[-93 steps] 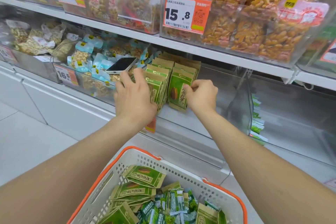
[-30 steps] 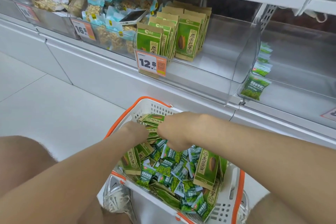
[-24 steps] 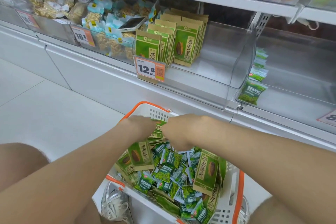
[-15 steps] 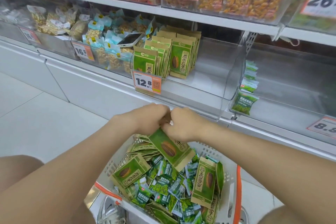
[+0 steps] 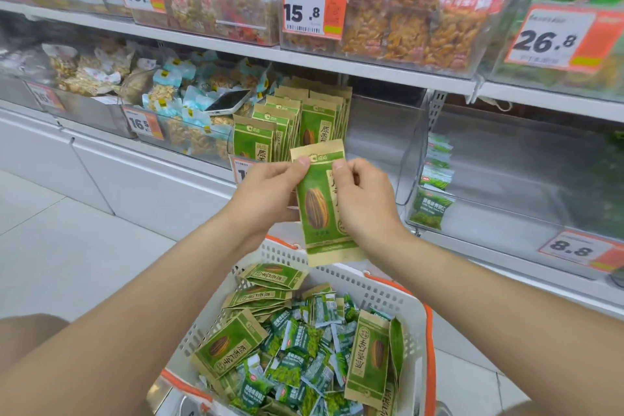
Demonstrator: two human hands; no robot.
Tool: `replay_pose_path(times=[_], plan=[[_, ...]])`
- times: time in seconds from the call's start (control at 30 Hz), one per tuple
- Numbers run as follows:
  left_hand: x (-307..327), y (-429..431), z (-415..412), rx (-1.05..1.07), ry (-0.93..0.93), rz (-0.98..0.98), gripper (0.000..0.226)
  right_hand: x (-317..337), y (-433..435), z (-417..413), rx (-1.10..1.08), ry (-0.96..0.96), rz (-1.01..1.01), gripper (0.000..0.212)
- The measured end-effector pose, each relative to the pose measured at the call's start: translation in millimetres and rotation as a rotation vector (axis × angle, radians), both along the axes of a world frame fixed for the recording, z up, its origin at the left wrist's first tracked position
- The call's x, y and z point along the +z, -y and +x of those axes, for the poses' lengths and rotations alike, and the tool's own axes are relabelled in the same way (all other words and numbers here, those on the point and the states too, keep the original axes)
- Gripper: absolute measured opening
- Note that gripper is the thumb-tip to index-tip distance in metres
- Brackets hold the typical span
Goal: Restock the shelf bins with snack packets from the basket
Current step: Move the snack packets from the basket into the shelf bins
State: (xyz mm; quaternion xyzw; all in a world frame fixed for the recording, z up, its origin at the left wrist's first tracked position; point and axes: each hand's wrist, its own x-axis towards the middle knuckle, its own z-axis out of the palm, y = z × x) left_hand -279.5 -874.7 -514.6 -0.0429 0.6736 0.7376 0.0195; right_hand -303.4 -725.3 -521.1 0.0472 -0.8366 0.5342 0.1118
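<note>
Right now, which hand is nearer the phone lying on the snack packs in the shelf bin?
Left. The left hand pinches the packet below and right of the phone; the right hand pinches it farther right.

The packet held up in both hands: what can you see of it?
The packet is a pouch, green in front with tan, paper-like ends and a picture of a striped seed. It stands upright above the basket, before the shelf bin of matching packets. The left hand and right hand pinch its upper sides, thumbs on the front.
</note>
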Motion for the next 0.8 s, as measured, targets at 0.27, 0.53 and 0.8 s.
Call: replay_pose_path(times=[0.27, 0.53, 0.8], plan=[[-2.5, -0.5, -5.0, 0.12, 0.074, 0.043, 0.031, -6.3, -0.4, -6.5, 0.095, 0.096, -0.051, 0.045], [10.5, 9.3, -5.5, -0.141, 0.057, -0.193, 0.044, 14.4, -0.1, -37.6, -0.21, -0.112, -0.058, 0.036], [17.4, 18.0, -18.0, 0.014, -0.129, -0.361, 0.056, 23.3, 12.7, -86.0, -0.165, 0.283, -0.395, 0.038]])
